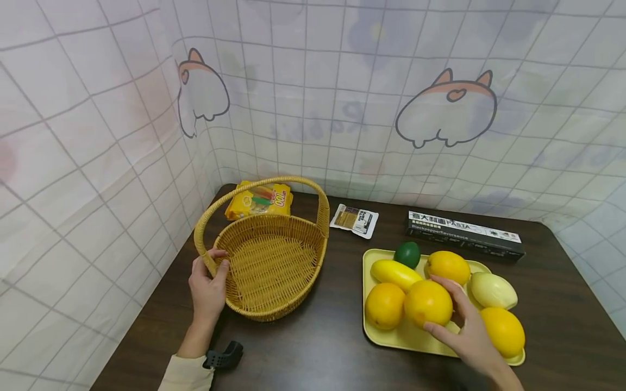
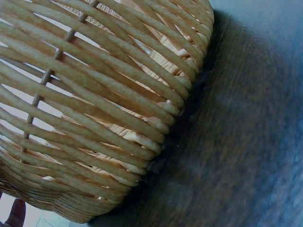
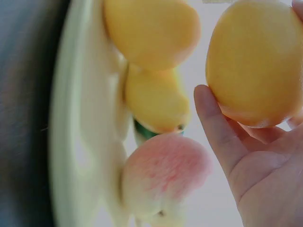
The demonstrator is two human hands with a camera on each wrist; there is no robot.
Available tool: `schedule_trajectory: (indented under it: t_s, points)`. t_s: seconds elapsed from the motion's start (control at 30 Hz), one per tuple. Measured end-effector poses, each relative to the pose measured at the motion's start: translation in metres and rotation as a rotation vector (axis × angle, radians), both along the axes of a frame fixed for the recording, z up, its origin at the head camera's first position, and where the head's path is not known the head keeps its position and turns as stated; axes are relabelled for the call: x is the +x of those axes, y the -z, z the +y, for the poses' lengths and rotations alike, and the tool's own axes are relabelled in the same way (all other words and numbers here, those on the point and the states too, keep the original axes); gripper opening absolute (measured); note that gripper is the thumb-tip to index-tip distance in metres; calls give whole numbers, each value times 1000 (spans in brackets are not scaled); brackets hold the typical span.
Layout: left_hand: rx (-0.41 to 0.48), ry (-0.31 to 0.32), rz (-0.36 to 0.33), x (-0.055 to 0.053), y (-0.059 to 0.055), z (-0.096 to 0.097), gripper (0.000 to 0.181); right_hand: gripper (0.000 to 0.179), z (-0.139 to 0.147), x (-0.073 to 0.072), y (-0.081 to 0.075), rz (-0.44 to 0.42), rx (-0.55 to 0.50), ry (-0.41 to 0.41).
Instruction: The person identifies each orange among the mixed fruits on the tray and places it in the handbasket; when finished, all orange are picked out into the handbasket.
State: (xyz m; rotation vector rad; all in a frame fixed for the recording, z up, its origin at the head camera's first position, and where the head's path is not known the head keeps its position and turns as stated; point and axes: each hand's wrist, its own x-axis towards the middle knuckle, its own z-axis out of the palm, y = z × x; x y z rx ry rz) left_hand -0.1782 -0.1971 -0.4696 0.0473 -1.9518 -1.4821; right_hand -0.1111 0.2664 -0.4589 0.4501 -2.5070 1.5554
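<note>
Orange point(image 1: 426, 304) over tray point(image 1: 396, 338); dark wood-grain table point(image 1: 313, 353); gridded backdrop point(image 1: 318, 81), perhaps cloth.

A basket point(image 1: 271, 266) stands on the left of the table point(image 1: 332, 347), with the left hand point(image 1: 207, 288) at its left side, a snack bag point(image 1: 277, 200) behind it and a packet point(image 1: 354, 220) behind it to the right. On the table's right lies a tray point(image 1: 401, 336) with a peach point(image 3: 165, 172) in it; a pasta box point(image 1: 464, 234) lies behind the tray, right of the packet. The right hand point(image 1: 467, 328) holds an orange point(image 1: 428, 304) over the tray, right of a second orange point(image 1: 385, 306) in it.
</note>
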Motion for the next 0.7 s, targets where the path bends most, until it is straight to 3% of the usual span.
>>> schedule_trajectory:
  t_s: [0.17,0.47,0.7]
  points:
    - [-8,1,2,0,1,0,17,78,-9,-9,-9,24,1,6]
    - [-4,1,-22,1,2,1,17,80,-28,-27,-13,7,-105,-95]
    - [-12,-7,-23,1,1,-1,16,81,-51,-37,-13,1,-40,-84]
